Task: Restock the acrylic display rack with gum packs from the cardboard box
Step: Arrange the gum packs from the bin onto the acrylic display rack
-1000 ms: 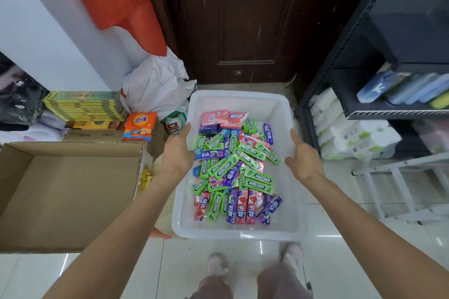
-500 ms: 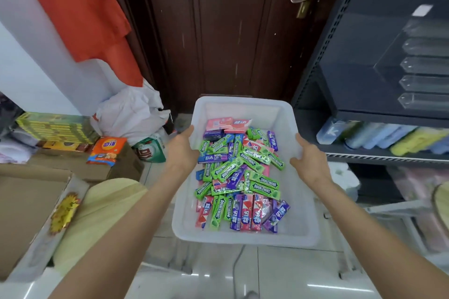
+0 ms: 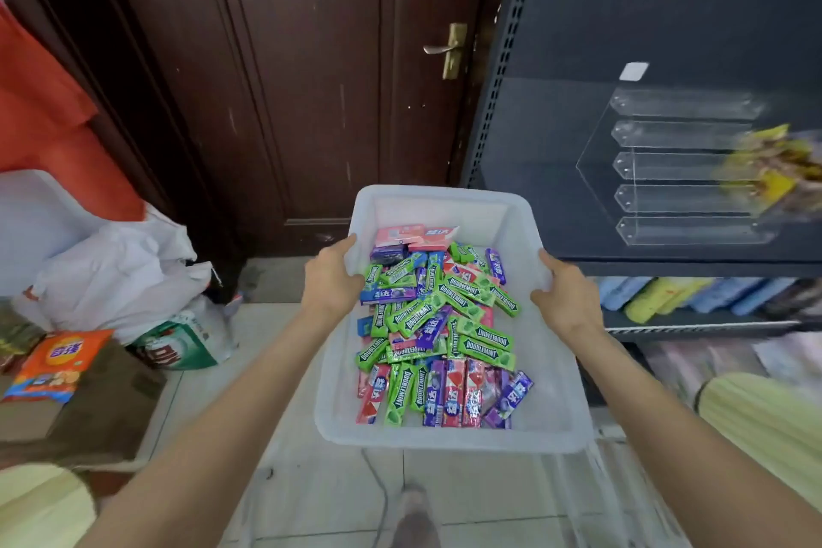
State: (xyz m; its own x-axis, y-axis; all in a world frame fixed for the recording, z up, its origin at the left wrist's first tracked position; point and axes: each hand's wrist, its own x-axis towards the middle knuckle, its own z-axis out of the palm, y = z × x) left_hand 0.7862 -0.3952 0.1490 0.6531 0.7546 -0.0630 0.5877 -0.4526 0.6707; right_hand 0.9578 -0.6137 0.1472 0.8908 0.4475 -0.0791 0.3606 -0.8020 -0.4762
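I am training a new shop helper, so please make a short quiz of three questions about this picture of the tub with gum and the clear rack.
1. True or false: both hands grip the white plastic tub by its side rims.
2. Which colour of gum packs is most common in the tub? A) green B) orange C) black
3. Fill in: the tiers of the acrylic rack on the dark shelf look ______ of gum.

Key
1. True: the left hand holds the left rim and the right hand the right rim.
2. A
3. Empty: no packs show in the clear tiers, though its right end is blurred.
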